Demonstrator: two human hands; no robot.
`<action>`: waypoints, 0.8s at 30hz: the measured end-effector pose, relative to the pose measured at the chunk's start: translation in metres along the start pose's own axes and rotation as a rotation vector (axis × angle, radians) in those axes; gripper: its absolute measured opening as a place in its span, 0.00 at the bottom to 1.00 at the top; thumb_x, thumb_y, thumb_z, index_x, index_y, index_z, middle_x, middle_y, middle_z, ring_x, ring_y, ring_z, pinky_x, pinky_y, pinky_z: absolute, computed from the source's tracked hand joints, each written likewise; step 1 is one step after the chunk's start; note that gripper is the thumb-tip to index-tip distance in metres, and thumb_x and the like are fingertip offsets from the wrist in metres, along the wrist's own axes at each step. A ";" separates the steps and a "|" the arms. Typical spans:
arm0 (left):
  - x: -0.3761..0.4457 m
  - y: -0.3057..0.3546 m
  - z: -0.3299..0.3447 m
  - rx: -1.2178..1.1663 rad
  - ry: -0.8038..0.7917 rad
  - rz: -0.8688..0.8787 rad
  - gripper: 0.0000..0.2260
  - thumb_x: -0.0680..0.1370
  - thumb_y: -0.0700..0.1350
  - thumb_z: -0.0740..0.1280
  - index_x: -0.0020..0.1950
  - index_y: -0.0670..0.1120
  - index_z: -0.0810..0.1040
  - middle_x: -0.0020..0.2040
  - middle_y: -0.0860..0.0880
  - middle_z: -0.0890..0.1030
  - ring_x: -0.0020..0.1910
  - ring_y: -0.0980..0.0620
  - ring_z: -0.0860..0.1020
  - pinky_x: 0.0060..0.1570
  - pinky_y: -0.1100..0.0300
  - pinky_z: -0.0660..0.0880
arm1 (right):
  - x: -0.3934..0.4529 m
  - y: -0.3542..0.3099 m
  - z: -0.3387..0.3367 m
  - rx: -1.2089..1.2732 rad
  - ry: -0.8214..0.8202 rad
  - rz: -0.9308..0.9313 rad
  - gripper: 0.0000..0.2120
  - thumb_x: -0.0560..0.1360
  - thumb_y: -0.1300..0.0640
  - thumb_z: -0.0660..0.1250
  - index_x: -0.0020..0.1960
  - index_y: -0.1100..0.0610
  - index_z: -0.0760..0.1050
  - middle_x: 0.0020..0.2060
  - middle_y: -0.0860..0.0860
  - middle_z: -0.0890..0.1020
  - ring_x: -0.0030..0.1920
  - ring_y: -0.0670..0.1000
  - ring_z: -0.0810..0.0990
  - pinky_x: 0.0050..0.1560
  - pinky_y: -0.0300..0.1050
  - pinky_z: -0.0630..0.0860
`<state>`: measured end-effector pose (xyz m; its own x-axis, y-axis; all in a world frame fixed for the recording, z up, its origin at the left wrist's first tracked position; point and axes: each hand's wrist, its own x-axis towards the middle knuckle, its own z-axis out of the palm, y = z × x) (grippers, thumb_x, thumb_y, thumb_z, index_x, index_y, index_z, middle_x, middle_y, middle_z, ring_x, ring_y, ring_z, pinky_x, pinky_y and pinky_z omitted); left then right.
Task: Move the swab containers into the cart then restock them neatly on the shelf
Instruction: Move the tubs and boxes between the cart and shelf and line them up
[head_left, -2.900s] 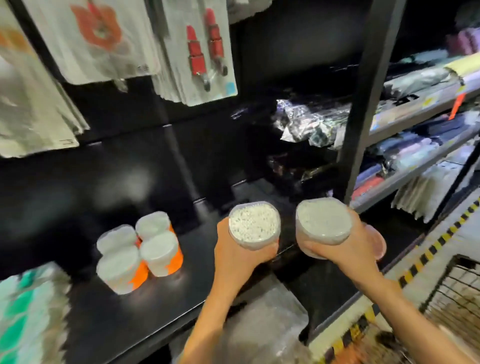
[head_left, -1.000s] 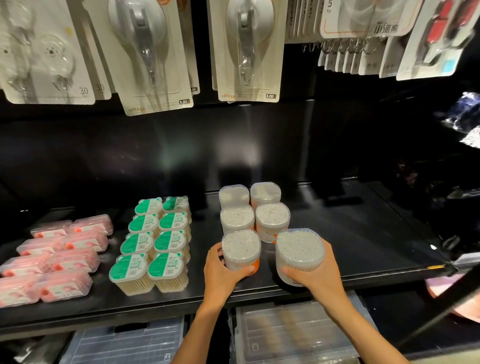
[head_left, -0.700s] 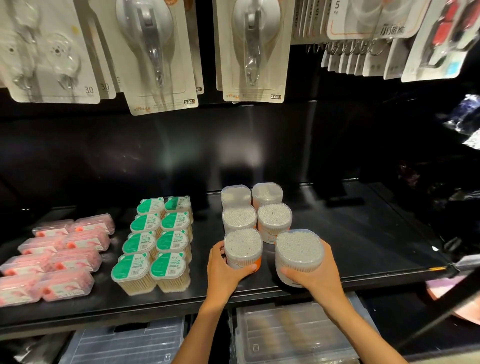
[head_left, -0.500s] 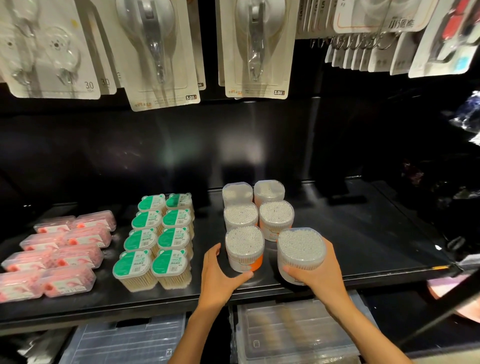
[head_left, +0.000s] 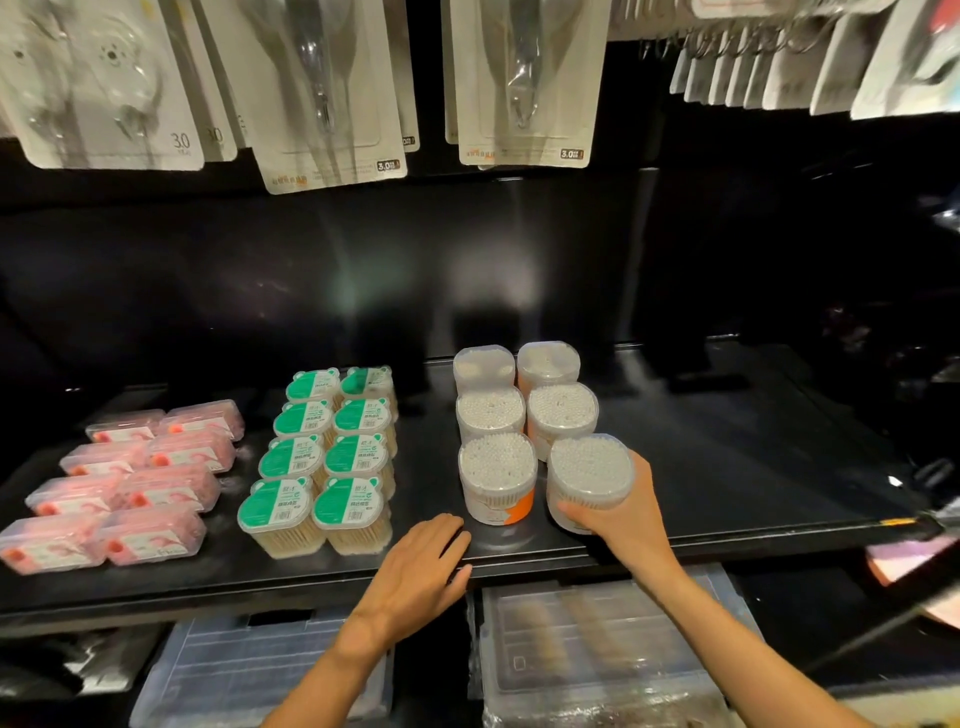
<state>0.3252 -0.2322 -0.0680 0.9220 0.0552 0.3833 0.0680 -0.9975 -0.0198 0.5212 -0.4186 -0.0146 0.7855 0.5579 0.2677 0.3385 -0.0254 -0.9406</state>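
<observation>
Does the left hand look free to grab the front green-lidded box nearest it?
Probably yes. The left hand lies open at the shelf edge, holding nothing, and nothing stands between it and that green-lidded box.

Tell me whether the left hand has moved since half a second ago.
Yes. The left hand has drawn back off the round clear swab container with the orange label toward the black shelf's front edge, open.

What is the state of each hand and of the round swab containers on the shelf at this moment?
left hand: open, palm down at the shelf edge, holding nothing.
right hand: grips the front right swab container, upright, at the shelf.
front left swab container: upright on the shelf, released.
four rear swab containers: upright, two rows of two, lids on.
</observation>
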 end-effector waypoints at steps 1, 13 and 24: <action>0.000 -0.001 0.001 0.002 -0.010 0.002 0.18 0.74 0.53 0.59 0.53 0.44 0.82 0.54 0.46 0.82 0.51 0.49 0.81 0.50 0.59 0.78 | -0.001 0.004 0.002 0.000 0.012 0.016 0.27 0.59 0.66 0.81 0.55 0.57 0.76 0.49 0.51 0.83 0.53 0.50 0.82 0.55 0.46 0.79; -0.001 -0.004 0.005 -0.014 -0.009 0.006 0.16 0.74 0.52 0.60 0.53 0.45 0.81 0.54 0.47 0.80 0.51 0.50 0.79 0.51 0.59 0.77 | -0.016 0.021 -0.001 -0.005 0.040 0.179 0.45 0.56 0.55 0.85 0.68 0.55 0.67 0.63 0.50 0.76 0.63 0.47 0.76 0.65 0.51 0.74; -0.003 -0.004 0.009 -0.020 0.006 -0.009 0.17 0.75 0.53 0.60 0.53 0.45 0.81 0.55 0.47 0.80 0.53 0.50 0.76 0.54 0.59 0.72 | -0.014 0.020 0.002 -0.069 0.041 0.207 0.37 0.59 0.51 0.83 0.60 0.36 0.66 0.56 0.33 0.74 0.55 0.25 0.72 0.48 0.19 0.69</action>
<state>0.3261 -0.2281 -0.0772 0.9189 0.0639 0.3893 0.0684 -0.9977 0.0024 0.5159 -0.4255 -0.0374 0.8621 0.5004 0.0799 0.2013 -0.1933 -0.9603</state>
